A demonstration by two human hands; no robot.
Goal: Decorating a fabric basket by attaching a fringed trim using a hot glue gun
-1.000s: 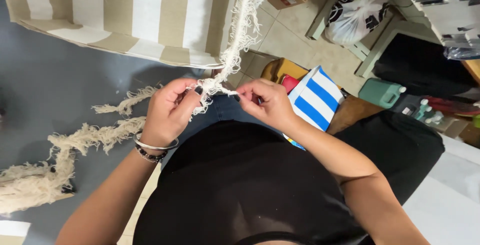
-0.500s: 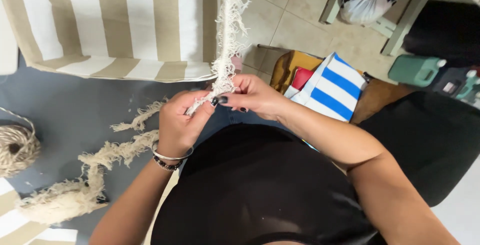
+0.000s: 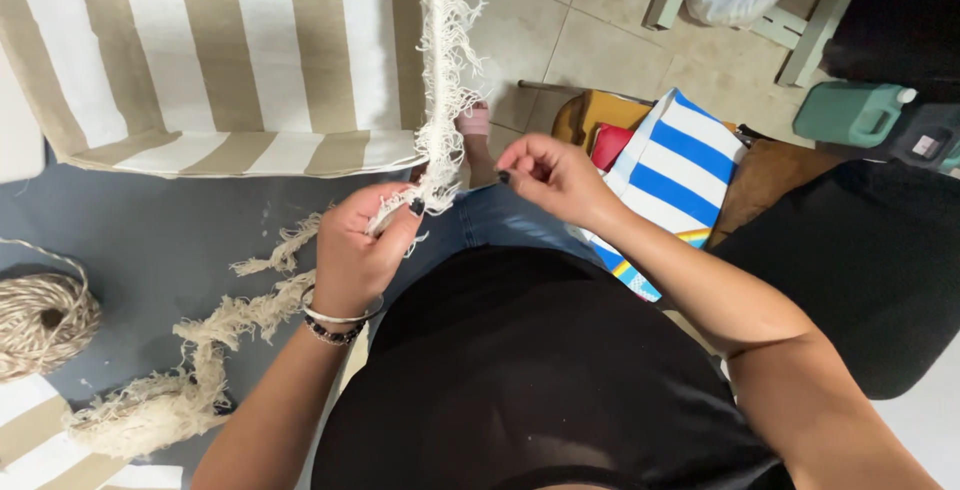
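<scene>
— Where's the view from?
— One head camera, looking steeply down the person's own chest at the hands [image 3: 450,220], close.
— And farther out?
— Striped fabric [image 3: 200,50] far left, tiled floor [image 3: 590,40] far right.

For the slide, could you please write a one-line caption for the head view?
Left hand grips cream fringed trim edging beige-and-white striped fabric; right hand pinched just beside it.

Right hand [image 3: 548,175] now off fringe [image 3: 440,100]
</scene>
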